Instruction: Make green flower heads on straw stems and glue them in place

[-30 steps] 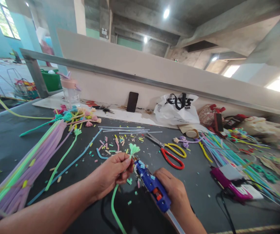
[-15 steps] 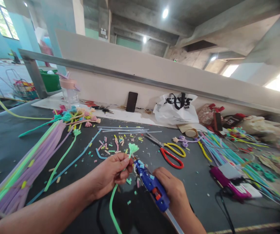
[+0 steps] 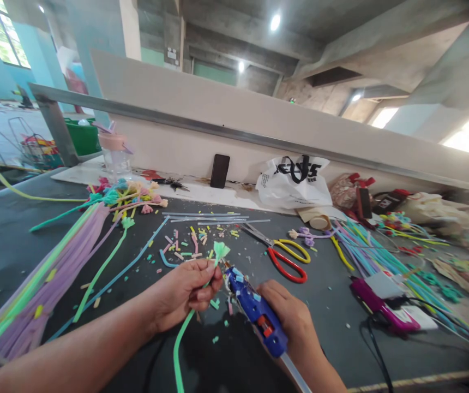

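Note:
Pinched in my left hand (image 3: pixel 196 289) is a green pipe cleaner (image 3: pixel 181 341), its frayed, flower-like tip (image 3: pixel 221 250) standing above my fingers and its stem hanging down toward me. My right hand (image 3: pixel 289 316) wraps round a blue hot glue gun (image 3: pixel 254 308), with a clear glue stick (image 3: pixel 294 371) coming out of its rear. The gun's nozzle points up and left, close beside the fuzzy stem at my left fingertips; I cannot tell whether they touch. Small cut pieces (image 3: pixel 193 240) in pink, yellow and blue lie scattered beyond my hands.
Scissors (image 3: pixel 287 256) with red and yellow handles lie right of centre. A purple pipe cleaner bundle (image 3: pixel 66 256) fills the left. At right are a magenta tool (image 3: pixel 382 308) with a cord and more stems (image 3: pixel 373 251). Along the back stand a phone (image 3: pixel 220 170), a white bag (image 3: pixel 294 183) and a jar (image 3: pixel 115 153).
The green tip and its hanging stem have shifted slightly left. The glue gun has tilted a little, and a slightly wider gap shows between its nozzle and the tip.

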`<state>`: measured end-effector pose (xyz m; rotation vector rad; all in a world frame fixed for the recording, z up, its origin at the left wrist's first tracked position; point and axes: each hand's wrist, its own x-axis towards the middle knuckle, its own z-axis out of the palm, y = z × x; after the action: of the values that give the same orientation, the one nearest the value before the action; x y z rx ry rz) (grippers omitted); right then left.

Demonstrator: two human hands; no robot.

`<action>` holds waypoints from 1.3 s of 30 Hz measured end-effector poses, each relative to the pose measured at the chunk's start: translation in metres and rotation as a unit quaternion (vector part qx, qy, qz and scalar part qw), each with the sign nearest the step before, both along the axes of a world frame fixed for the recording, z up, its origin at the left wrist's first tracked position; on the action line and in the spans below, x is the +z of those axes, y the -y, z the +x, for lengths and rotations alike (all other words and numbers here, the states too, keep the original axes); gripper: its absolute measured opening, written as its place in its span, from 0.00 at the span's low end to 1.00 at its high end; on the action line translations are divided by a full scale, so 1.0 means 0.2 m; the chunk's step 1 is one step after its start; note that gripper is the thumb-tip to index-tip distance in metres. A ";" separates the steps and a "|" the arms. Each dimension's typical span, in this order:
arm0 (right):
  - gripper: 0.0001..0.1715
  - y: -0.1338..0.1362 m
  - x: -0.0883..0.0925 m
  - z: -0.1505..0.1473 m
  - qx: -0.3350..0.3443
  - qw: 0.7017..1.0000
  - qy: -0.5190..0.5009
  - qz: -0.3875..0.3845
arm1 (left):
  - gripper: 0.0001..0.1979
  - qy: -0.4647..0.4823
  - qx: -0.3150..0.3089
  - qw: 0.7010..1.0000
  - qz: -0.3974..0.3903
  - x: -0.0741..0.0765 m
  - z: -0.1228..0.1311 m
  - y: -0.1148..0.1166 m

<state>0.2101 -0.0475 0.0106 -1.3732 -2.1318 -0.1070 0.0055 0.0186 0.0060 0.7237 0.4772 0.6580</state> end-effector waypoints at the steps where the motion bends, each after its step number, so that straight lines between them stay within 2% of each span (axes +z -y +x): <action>1: 0.07 0.00 0.00 0.00 0.008 1.000 0.010 0.000 | 0.08 -0.004 -0.001 1.000 0.008 0.00 0.00 0.00; 8: 0.04 -0.01 0.01 0.01 -0.004 0.999 0.039 0.031 | 0.09 -0.042 0.029 0.998 0.034 0.00 0.01 0.00; 12: 0.03 0.00 0.01 -0.01 -0.001 1.000 0.015 0.026 | 0.12 -0.087 0.096 0.987 0.093 0.00 0.03 -0.01; 16: 0.04 0.01 0.00 -0.02 0.002 1.000 -0.004 0.018 | 0.14 -0.179 0.146 0.961 0.148 0.01 0.03 -0.01; 21: 0.07 0.00 -0.03 0.01 0.028 0.999 0.014 -0.005 | 0.12 -0.286 0.169 0.904 0.271 0.00 0.02 0.01; 26: 0.06 -0.02 -0.06 0.02 0.048 0.999 0.015 0.001 | 0.13 -0.356 0.206 0.802 0.433 -0.01 0.00 0.02; 29: 0.05 -0.02 -0.07 0.02 0.039 0.999 0.023 0.001 | 0.13 -0.365 0.234 0.757 0.489 -0.02 -0.01 0.02; 35: 0.05 -0.02 -0.07 0.03 0.034 0.999 0.020 -0.001 | 0.13 -0.369 0.264 0.718 0.528 -0.03 -0.02 0.00; 39: 0.04 -0.03 -0.10 0.03 0.037 0.999 0.017 -0.004 | 0.13 -0.400 0.248 0.689 0.551 -0.05 -0.02 0.01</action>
<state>0.2163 -0.0417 -0.0084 -1.3039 -2.2114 -0.0938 0.0019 0.0176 -0.0033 2.1389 1.1311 1.1419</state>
